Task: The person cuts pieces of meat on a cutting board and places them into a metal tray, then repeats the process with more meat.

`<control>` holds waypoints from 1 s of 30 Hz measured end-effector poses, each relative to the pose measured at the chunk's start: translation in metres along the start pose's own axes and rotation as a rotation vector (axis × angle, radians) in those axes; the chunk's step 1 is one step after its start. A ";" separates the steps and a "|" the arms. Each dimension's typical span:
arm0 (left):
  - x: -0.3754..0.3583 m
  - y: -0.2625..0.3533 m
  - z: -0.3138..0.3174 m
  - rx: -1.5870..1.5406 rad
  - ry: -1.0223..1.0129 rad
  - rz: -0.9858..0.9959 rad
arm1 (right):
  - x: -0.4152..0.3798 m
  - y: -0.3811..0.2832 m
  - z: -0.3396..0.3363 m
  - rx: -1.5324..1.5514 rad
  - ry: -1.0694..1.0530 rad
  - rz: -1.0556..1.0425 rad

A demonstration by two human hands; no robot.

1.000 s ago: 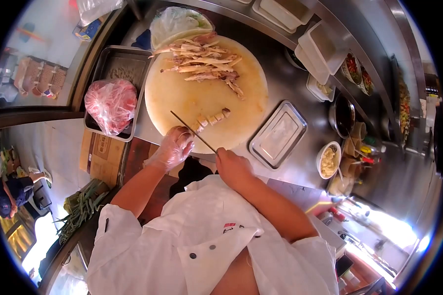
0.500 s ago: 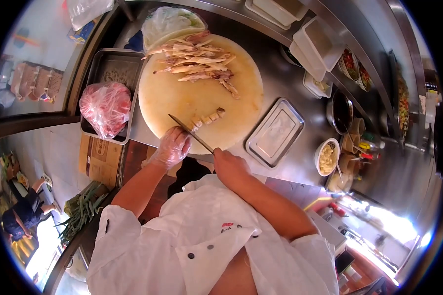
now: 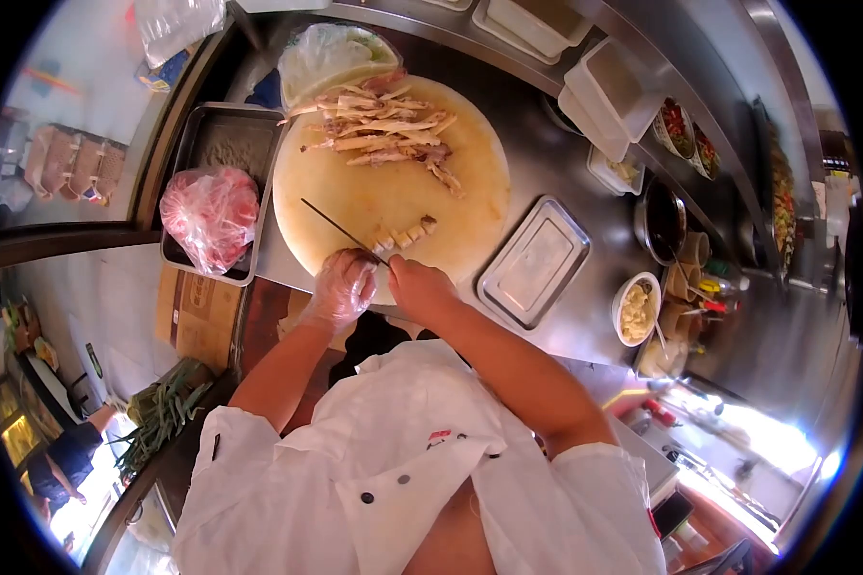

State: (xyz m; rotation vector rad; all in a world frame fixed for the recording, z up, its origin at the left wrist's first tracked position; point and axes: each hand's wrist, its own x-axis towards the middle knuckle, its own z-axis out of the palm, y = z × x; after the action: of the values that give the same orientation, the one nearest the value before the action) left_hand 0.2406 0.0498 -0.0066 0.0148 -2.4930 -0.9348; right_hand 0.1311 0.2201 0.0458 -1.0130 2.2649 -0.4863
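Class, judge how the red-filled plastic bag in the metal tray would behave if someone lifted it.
The plastic bag bulges with red contents, so it probably sags and feels fairly heavy. Its thin glossy film looks slippery and may tear. Slumped in the tray, it seems unlikely to roll.

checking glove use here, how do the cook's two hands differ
The left hand wears a clear plastic glove; the right hand is bare. The right hand's grip is shut on the knife; the left hand holds no tool and rests at the near edge of the round cutting board, beside the cut pieces. Both hands sit close together at that edge.
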 end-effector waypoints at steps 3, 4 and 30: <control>-0.009 -0.005 -0.002 0.111 0.081 -0.032 | -0.010 0.002 0.000 0.051 0.067 -0.031; -0.011 -0.011 -0.003 0.150 0.111 -0.069 | -0.018 -0.002 -0.005 0.081 0.102 -0.013; 0.040 -0.029 0.003 0.158 -0.037 0.049 | -0.147 0.045 -0.041 0.374 0.341 0.367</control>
State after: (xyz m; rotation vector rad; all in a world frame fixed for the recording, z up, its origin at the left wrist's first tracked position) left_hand 0.1995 0.0225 -0.0102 -0.0118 -2.5834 -0.7225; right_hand 0.1572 0.3642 0.1073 -0.3354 2.4495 -0.9303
